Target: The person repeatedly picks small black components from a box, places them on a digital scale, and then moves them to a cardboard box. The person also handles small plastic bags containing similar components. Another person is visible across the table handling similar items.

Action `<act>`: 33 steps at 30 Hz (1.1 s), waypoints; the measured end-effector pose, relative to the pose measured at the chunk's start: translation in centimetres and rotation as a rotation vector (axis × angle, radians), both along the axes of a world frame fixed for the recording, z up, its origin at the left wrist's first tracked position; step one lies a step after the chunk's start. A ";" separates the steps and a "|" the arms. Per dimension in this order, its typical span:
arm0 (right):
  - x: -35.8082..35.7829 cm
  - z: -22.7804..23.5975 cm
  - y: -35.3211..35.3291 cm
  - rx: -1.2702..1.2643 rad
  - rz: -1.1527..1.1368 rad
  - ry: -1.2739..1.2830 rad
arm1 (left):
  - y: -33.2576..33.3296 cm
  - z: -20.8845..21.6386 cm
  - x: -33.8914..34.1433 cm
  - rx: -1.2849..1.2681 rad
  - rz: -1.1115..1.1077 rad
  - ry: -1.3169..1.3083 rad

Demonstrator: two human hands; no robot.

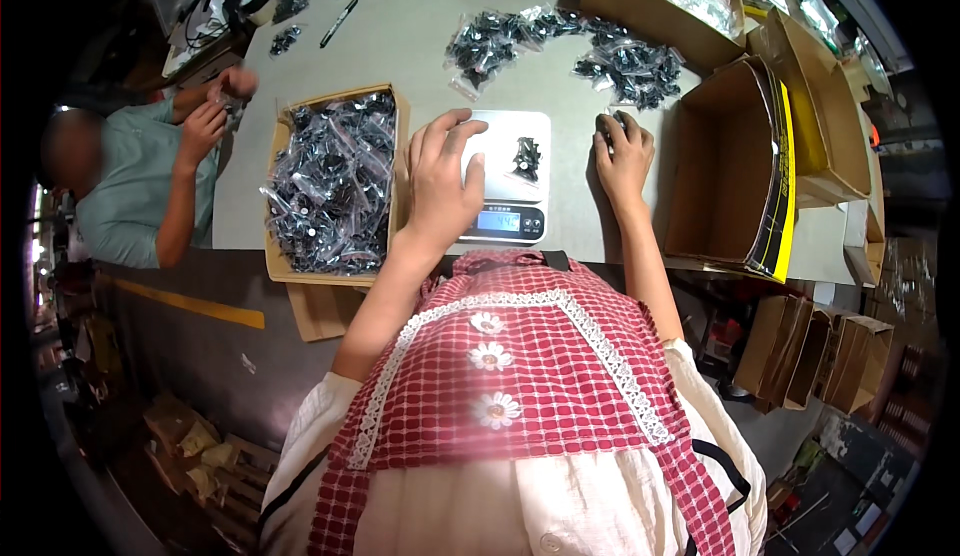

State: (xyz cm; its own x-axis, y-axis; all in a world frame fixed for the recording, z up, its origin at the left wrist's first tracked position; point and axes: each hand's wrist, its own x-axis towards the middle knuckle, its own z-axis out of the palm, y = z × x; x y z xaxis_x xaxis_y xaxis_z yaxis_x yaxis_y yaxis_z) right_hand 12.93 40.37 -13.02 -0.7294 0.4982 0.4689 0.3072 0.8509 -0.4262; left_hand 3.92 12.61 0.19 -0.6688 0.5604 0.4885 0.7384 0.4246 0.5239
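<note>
Co-worker's head blurred, bagged pieces indistinct

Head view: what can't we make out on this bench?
Head view: whether the right hand holds anything; the hand itself covers the spot.
Head view: left hand palm; the back of the hand hides it.
Head view: count of black parts on the scale; too small.
Head view: lower bags in the full cardboard box; top bags cover them.
Head view: what the co-worker's hands hold; too small.

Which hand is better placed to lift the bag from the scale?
Left hand, probably: its thumb is over the digital scale, near the bag of black parts; the right hand is off the scale.
</note>
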 end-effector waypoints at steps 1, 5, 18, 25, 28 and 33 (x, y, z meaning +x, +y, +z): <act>0.0 0.0 0.0 0.001 0.002 0.002 | 0.2 -0.1 0.0 -0.001 -0.005 -0.006; 0.1 0.2 0.1 -0.002 0.003 0.006 | 0.8 -0.6 0.0 -0.021 -0.050 -0.015; -0.1 -0.2 0.5 -0.062 0.062 0.077 | 4.0 -2.6 -2.2 -0.514 -0.486 0.080; 0.8 -0.2 1.0 -0.133 0.048 0.028 | 2.9 1.2 -7.1 -0.485 -0.241 -0.045; 0.4 0.4 0.4 -0.178 0.044 0.033 | -0.9 5.6 -14.0 -0.315 0.050 -0.073; 0.2 0.4 0.8 -0.168 0.026 0.044 | -9.8 6.6 -25.5 -0.127 0.392 0.033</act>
State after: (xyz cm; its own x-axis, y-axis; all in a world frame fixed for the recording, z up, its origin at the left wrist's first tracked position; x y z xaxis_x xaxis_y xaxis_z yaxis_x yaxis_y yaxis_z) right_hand 13.15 41.15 -12.67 -0.7234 0.5537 0.4125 0.2641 0.7739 -0.5756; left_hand -21.59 2.82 6.80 -0.8287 0.3235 0.4568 0.5235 0.7369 0.4278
